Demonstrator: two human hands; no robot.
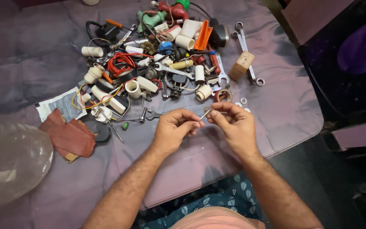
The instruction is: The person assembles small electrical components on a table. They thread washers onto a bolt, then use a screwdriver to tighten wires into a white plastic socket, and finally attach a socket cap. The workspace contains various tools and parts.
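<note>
My left hand (173,129) and my right hand (234,125) meet over the near edge of a cloth-covered table (284,114). Between their fingertips is a thin metal screw or bolt (204,113), pinched by both hands. The right fingers also seem to hold a small nut or washer on it, too small to be sure. Just beyond the hands lies a big pile of hardware (162,59): white plastic pipe fittings, wires, spanners, screwdrivers.
A wooden block (241,65) and a long spanner (246,51) lie at the pile's right. A tape roll (223,95) and washers (243,101) sit near my right hand. Reddish sandpaper sheets (69,136) and a clear plastic bag (11,159) are at left. A dark chair (348,63) stands right.
</note>
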